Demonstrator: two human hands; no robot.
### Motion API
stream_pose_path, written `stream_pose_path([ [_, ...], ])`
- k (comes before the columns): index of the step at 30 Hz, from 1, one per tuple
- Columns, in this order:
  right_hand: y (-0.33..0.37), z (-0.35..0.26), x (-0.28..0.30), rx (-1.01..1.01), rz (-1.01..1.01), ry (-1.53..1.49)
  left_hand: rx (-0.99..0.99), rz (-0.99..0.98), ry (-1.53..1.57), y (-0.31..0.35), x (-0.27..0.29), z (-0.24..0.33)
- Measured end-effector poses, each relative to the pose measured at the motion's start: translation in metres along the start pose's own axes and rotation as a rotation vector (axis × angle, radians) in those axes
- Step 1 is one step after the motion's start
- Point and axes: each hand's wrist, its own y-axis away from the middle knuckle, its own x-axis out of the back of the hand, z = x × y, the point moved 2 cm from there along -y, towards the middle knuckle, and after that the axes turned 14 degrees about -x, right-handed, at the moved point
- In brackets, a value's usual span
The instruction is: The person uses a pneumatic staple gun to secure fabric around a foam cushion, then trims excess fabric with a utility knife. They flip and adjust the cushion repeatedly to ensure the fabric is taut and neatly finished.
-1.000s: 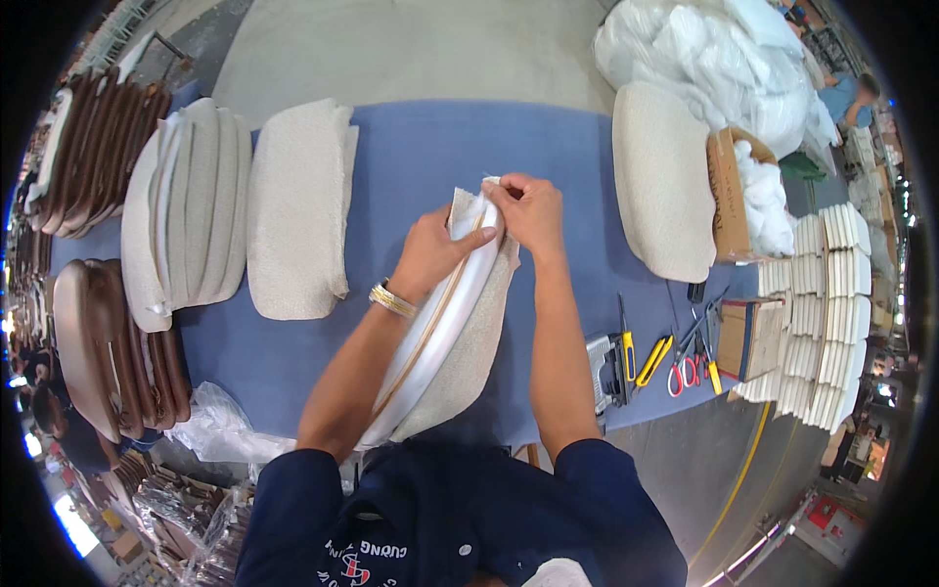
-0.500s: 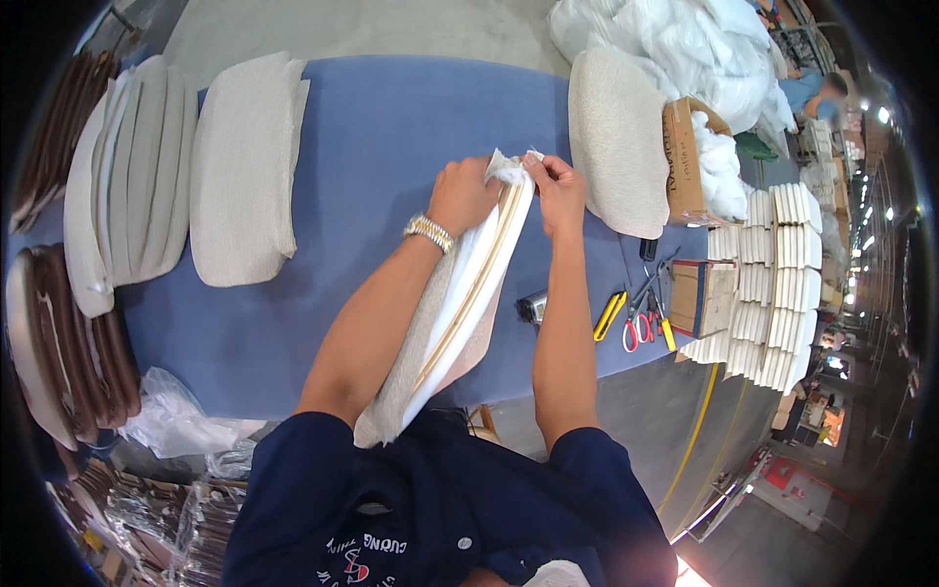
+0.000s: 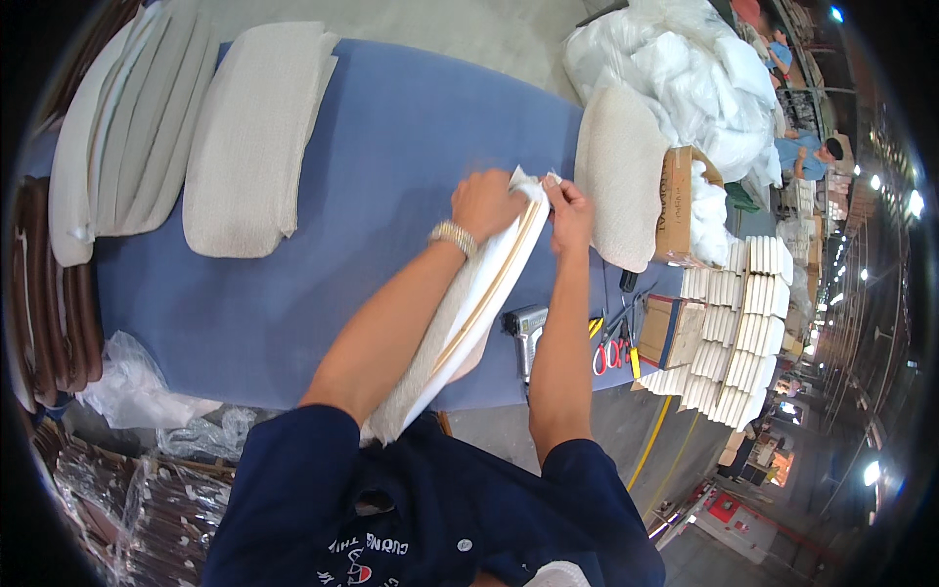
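Note:
Between my forearms a long cushion panel [image 3: 481,311] stands on edge, slanting from my belly toward the far side of the table. Its edge shows a plywood strip between white padding, with beige fabric hanging loosely around it. At the far end my left hand [image 3: 484,203], slightly blurred, is closed on the fabric cover, a metal-band watch on its wrist. My right hand [image 3: 570,213] pinches the fabric's corner beside it, thumb and fingers together. A staple gun [image 3: 529,331] lies by my right forearm.
On the blue table [image 3: 411,108] lie stacked beige covers [image 3: 256,147] at left and a beige panel [image 3: 619,176] at right. Scissors [image 3: 612,350], a yellow cutter [image 3: 596,326] and a cardboard box of white stuffing [image 3: 677,210] are at right. Brown cushions [image 3: 59,303] stand at left.
The view has turned, shifting the table in the picture. Both hands stay at the cushion's far end, still gripping the fabric. More of the staple gun now shows beside my right forearm.

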Motion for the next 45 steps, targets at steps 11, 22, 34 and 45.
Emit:
stream_pose_path([
  [11,0.051,-0.007,-0.061,0.176,0.139,-0.138,-0.186,0.451,0.004,0.060,0.014,0.023],
  [22,0.075,0.004,-0.098,0.431,0.047,-0.419,-0.385,0.399,0.203,0.081,0.048,0.023],
  [34,0.129,-0.004,-0.062,0.537,0.198,-0.255,-0.541,-0.033,0.594,0.033,0.040,-0.015],
  [45,0.115,-0.004,-0.087,0.461,0.230,-0.341,-0.292,-0.270,0.538,0.009,0.047,-0.014],
])
